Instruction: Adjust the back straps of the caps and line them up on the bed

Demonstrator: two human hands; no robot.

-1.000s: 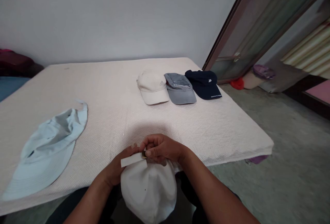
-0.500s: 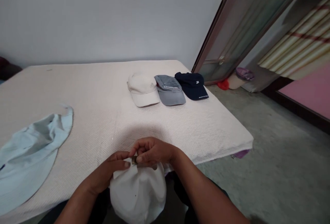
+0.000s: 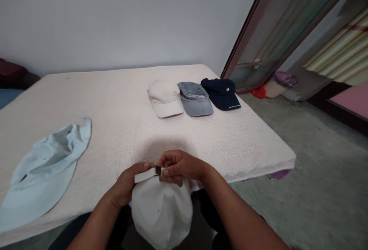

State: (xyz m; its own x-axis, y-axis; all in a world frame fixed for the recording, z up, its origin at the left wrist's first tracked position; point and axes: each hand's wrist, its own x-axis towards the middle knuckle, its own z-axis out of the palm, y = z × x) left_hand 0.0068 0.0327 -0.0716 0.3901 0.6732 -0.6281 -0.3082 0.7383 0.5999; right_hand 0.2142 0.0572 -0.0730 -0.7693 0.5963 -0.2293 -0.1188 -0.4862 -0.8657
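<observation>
A white cap (image 3: pixel 162 211) hangs just over the near edge of the bed, its back strap (image 3: pixel 145 175) facing up. Behind that strap my left hand (image 3: pixel 126 183) is closed on the cap's left side. My right hand (image 3: pixel 182 167) pinches the strap's other end, right beside a small dark metal buckle (image 3: pixel 158 170). Part of the cap's back opening shows under my right fingers. To the left lies a pale blue cap (image 3: pixel 51 169), crumpled, with its brim toward me and its strap end loose.
A cream cap (image 3: pixel 165 98), a grey cap (image 3: pixel 196 99) and a navy cap (image 3: pixel 220 94) sit in a row toward the back right of the bed (image 3: pixel 115 104). A wall stands behind it. Right of the bed are a glass door (image 3: pixel 250 64) and the concrete floor (image 3: pixel 316 158).
My left thumb has come off the strap's front, so more of the strap shows left of the buckle. The view has swung slightly left, shifting everything rightward in it.
</observation>
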